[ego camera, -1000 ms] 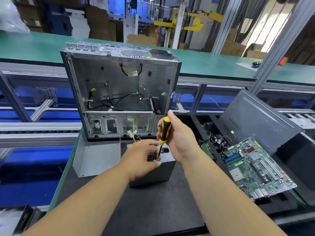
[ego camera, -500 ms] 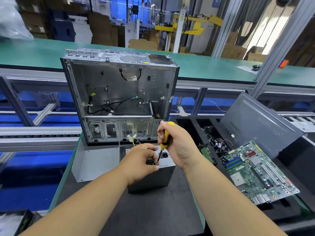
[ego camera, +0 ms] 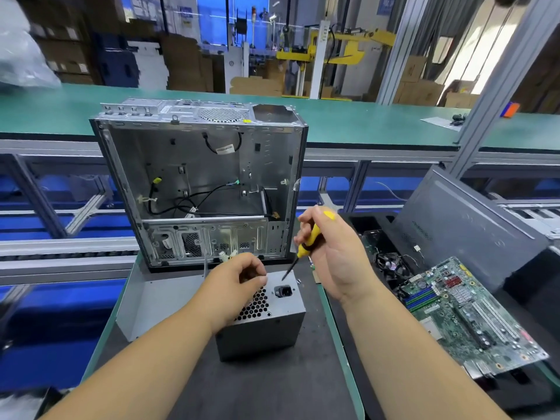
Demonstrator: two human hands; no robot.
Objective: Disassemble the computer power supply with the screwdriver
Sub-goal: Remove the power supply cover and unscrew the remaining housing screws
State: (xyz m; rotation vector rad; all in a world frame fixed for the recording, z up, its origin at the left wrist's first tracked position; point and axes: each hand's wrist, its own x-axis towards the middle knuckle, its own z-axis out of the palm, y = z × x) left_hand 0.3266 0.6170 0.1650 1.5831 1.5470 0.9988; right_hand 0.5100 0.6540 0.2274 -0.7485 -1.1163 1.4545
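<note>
Nearest the onlooker, two bare forearms reached forward over a dark work mat [ego camera: 272, 389] edged in green. On this mat stood the power supply [ego camera: 266, 319], a grey metal box with its honeycomb vent and black mains socket [ego camera: 283, 291] facing upward. The left hand [ego camera: 233, 286] rested on the top of the box at the vent, its fingers curled in with thumb and forefinger tips together (whether a screw lay between them could not be told). The right hand [ego camera: 330, 253] was raised just right of the box, its fingers wrapped round the yellow-and-black handle of the screwdriver [ego camera: 306, 244]; the dark shaft slanted down and left, its tip close above the top face near the socket. A small screw [ego camera: 298, 281] lay on the mat just beside the box's far right corner. To the left of the box lay a pale grey metal cover [ego camera: 151, 304]. To the right, a green motherboard [ego camera: 466, 316] lay tilted over a black tray [ego camera: 530, 386], with a dark grey side panel [ego camera: 466, 225] leaning behind it. Beyond the power supply stood the opened computer case [ego camera: 200, 183], upright, with loose black cables inside. Farther still ran a long green conveyor bench [ego camera: 363, 122], and behind it stacked cardboard cartons [ego camera: 188, 65] and yellow machinery [ego camera: 348, 47].
</note>
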